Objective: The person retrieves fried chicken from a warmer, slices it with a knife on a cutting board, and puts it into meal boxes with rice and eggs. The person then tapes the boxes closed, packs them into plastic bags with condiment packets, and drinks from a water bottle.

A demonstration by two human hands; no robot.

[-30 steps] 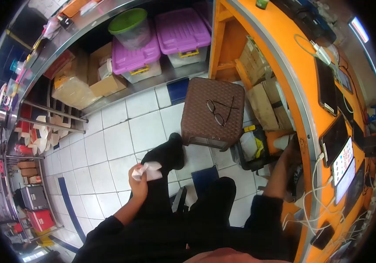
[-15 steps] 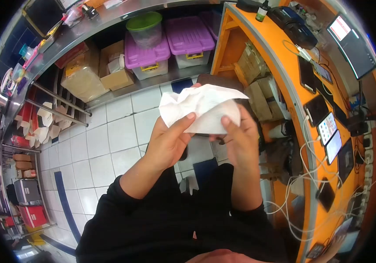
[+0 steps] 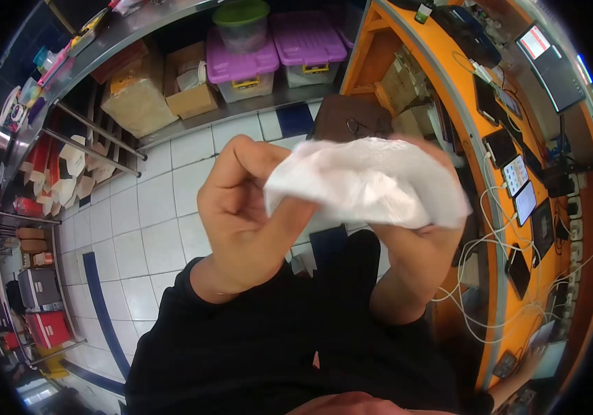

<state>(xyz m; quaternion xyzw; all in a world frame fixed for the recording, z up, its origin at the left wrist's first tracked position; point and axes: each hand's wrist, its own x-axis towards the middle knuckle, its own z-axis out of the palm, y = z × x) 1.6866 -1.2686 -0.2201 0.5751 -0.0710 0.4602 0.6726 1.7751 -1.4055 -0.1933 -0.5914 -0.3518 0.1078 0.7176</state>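
Note:
A crumpled white tissue [image 3: 372, 183] stretches between my two hands, close to the camera and slightly blurred. My left hand [image 3: 248, 214] pinches its left end, thumb below and curled fingers behind. On the other side my right hand [image 3: 421, 256] grips the tissue from below and behind; most of its fingers are covered by the white sheet. Beyond the tissue stands a dark brown padded seat [image 3: 351, 117] with a thin dark loop-shaped item on it.
To the right runs an orange counter [image 3: 473, 117] with phones [image 3: 515, 176], white cables [image 3: 476, 249] and a monitor [image 3: 552, 76]. Purple-lidded bins [image 3: 241, 62] and cardboard boxes [image 3: 189, 104] sit on a low shelf ahead. Another person's hand [image 3: 533, 363] rests at lower right.
Both hands have lifted the tissue nearer the camera and moved apart, with the right hand shifting right. The tissue has turned and now hides most of the right fingers. The view has tilted slightly.

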